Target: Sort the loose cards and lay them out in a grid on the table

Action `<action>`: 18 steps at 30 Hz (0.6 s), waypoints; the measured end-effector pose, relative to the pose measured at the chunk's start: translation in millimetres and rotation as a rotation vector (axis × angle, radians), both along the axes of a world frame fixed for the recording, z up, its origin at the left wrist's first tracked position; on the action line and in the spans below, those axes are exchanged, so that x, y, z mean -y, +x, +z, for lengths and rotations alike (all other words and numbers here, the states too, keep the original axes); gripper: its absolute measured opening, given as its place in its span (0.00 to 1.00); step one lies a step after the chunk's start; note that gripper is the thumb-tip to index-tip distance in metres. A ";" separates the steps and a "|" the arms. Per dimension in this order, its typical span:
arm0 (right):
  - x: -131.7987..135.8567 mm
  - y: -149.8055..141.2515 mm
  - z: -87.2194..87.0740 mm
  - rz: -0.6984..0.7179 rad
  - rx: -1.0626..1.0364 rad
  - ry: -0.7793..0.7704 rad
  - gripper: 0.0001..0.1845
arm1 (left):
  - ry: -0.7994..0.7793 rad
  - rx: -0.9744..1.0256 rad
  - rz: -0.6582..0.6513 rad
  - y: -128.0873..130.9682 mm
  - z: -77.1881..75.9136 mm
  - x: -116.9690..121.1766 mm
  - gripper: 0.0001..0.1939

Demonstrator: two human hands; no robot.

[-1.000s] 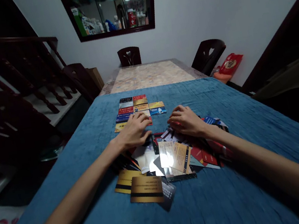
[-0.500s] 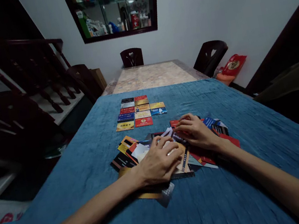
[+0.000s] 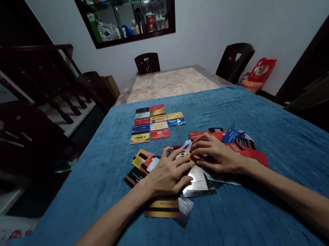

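A loose pile of overlapping cards lies under my two hands. My left hand [image 3: 170,172] rests over the pile's left half, its fingers spread and bent downward. My right hand [image 3: 216,154] is closed at the fingertips on a gold card [image 3: 194,160], seen only in part between the hands. Below the left wrist lie a gold card with a dark stripe [image 3: 162,208] and a translucent card [image 3: 186,208]. A pale, shiny card [image 3: 197,180] shows between the hands. Black [image 3: 135,176] and yellow [image 3: 141,156] cards stick out left; a blue card [image 3: 233,134] and red cards [image 3: 255,156] stick out right.
Beyond the pile, several cards lie in neat rows [image 3: 160,134] on the blue cloth [image 3: 102,168]. The bare marble-patterned table end [image 3: 170,81] is farther off. Dark chairs [image 3: 235,62] surround it, and a railing [image 3: 24,48] stands at left.
My left hand has shifted up and left, uncovering the striped gold card and the pale card. The other gold card has moved up between the hands. The view has shifted slightly.
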State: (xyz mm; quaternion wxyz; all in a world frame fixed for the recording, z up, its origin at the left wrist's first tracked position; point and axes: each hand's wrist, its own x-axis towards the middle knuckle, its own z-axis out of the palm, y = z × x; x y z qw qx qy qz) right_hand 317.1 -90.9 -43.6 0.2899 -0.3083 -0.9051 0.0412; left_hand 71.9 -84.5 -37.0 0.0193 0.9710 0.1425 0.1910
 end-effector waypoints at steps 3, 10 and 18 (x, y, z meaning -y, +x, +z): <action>1.1 -0.1 0.2 0.007 0.037 -0.034 0.10 | -0.019 0.008 0.042 -3.1 -0.8 -2.1 0.16; 1.6 1.1 2.6 -0.039 0.091 -0.050 0.12 | -0.033 0.019 0.158 -8.6 -0.6 -6.3 0.13; 2.4 0.5 1.3 -0.057 0.105 -0.059 0.13 | -0.066 0.093 0.255 -13.4 -1.3 -11.8 0.13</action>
